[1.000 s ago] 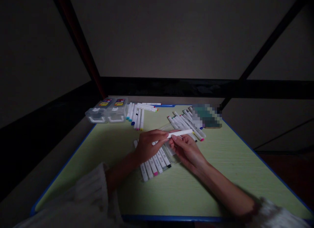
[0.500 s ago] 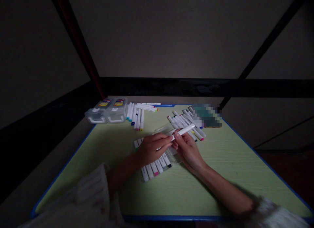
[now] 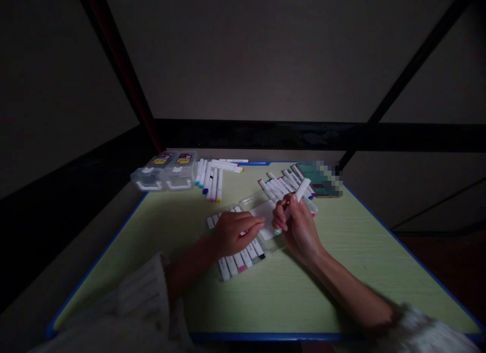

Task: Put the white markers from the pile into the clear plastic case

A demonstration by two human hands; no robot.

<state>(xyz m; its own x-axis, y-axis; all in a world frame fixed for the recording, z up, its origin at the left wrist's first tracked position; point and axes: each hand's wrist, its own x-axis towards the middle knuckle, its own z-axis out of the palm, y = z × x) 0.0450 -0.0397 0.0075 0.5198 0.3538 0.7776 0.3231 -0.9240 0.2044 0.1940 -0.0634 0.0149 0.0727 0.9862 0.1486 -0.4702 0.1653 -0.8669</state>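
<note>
My right hand (image 3: 301, 231) is closed around a white marker (image 3: 302, 189), held at a slant above the table. The marker's upper end sticks out past the thumb, and a green end shows below the curled fingers. My left hand (image 3: 237, 232) hovers over an open clear plastic case (image 3: 279, 246), its thumb and fingers drawn together with nothing visible in them. Several white markers (image 3: 232, 266) stand in rows in the case's near-left half, partly hidden by that hand. A white card (image 3: 262, 211) lies in its other half.
More markers lie loose at the back right (image 3: 271, 190) and back left (image 3: 214, 183). Two clear cases with handles (image 3: 180, 175) stand at the far left corner. A green, partly blurred flat object (image 3: 319, 181) lies at the back right. Blue edging (image 3: 288, 337) borders the table.
My right hand has moved slightly right with the marker, tilting it more upright. The marker has come away from my left fingers, which stay nearly in place. The white card shows more.
</note>
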